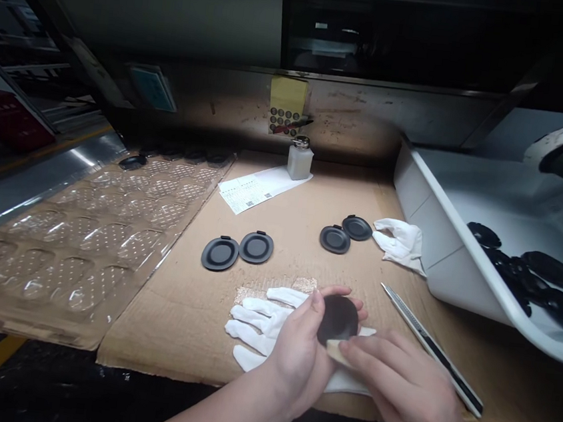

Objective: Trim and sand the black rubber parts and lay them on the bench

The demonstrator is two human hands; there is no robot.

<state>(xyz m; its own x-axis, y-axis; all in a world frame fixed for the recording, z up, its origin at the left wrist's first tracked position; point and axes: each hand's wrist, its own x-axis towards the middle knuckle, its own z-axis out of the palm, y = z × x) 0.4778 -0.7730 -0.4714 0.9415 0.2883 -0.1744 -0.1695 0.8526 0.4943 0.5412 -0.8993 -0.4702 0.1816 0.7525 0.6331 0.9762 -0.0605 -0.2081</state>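
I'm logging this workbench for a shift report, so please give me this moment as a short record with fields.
Left hand: holds a dark round disc
Right hand: pinches a small beige block against the disc's lower edge
Under hands: white cotton glove on brown corrugated cardboard
Beside right hand: slim black-and-silver utility knife
Farther on cardboard: four dark grey round lids in two pairs
Left: clear plastic blister tray
Right: white plastic bin holding black oval pieces
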